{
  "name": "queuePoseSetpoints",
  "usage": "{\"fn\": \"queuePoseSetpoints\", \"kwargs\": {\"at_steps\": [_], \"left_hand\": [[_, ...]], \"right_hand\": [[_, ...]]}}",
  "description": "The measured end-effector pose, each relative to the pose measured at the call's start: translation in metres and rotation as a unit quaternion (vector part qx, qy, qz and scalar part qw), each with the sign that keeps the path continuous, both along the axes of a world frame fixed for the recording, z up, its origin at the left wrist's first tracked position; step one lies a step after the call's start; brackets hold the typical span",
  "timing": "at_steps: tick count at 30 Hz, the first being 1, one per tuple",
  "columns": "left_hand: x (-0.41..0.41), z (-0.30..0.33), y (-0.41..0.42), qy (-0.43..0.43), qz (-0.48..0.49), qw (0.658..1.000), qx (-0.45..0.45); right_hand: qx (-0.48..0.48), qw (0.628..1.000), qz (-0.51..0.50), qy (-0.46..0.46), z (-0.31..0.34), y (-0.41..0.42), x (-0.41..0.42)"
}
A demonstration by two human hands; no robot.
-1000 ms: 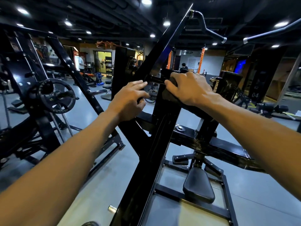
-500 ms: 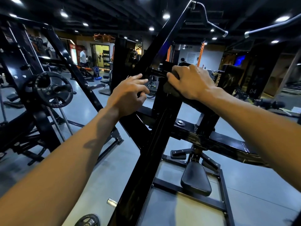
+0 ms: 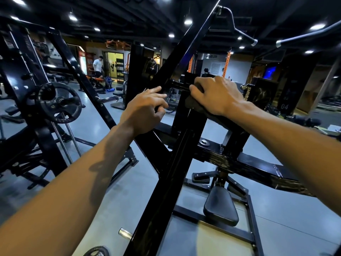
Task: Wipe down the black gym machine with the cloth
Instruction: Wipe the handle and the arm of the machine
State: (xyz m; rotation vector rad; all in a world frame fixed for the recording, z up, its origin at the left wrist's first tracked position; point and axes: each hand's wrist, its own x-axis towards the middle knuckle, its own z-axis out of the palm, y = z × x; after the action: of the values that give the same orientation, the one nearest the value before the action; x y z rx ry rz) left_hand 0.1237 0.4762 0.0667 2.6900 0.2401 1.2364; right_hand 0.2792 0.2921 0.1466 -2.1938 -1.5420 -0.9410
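Black gym machine [image 3: 166, 182] fills centre frame; main beam's long axis runs diagonally, lower-left near floor to upper-right toward ceiling. Seat pad [image 3: 220, 207] sits low right. Progress, my read: wipe is mid-way at best, only the upper crossbar junction is being worked, lower frame and seat look untouched. Right hand [image 3: 215, 95] has fingers curled over the dark cloth [image 3: 193, 105], pressing it on the bar top. Left hand [image 3: 145, 111] grips the frame beside it, fingers curled.
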Motion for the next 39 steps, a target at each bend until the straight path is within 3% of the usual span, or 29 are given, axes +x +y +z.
{"fn": "queuePoseSetpoints", "kwargs": {"at_steps": [4, 8, 12, 18, 24, 29, 35, 39], "left_hand": [[0.0, 0.0, -0.003, -0.008, 0.008, 1.0, 0.004], [-0.001, 0.001, -0.004, 0.002, 0.014, 1.0, 0.007], [-0.003, 0.002, -0.006, 0.012, 0.008, 1.0, -0.001], [-0.002, 0.002, -0.007, 0.01, 0.011, 1.0, -0.002], [-0.002, 0.002, -0.004, 0.011, 0.014, 1.0, -0.004], [-0.004, 0.003, -0.008, 0.013, 0.008, 1.0, -0.012], [-0.004, 0.004, -0.009, 0.013, 0.013, 1.0, -0.005], [-0.004, 0.003, -0.01, 0.006, 0.017, 1.0, -0.003]], "right_hand": [[-0.029, 0.997, 0.053, 0.038, -0.022, -0.012, -0.023], [-0.051, 0.996, 0.07, -0.023, -0.041, -0.016, -0.038], [-0.051, 0.995, 0.061, 0.064, -0.016, -0.007, -0.022], [-0.03, 0.995, 0.054, 0.084, -0.013, -0.009, -0.022], [-0.072, 0.994, 0.081, 0.018, -0.044, -0.012, -0.041], [-0.022, 0.992, 0.068, 0.105, -0.013, -0.01, -0.014], [0.008, 0.996, 0.052, 0.079, -0.019, -0.013, -0.019], [-0.014, 0.998, 0.064, -0.004, -0.048, -0.024, -0.049]]}}
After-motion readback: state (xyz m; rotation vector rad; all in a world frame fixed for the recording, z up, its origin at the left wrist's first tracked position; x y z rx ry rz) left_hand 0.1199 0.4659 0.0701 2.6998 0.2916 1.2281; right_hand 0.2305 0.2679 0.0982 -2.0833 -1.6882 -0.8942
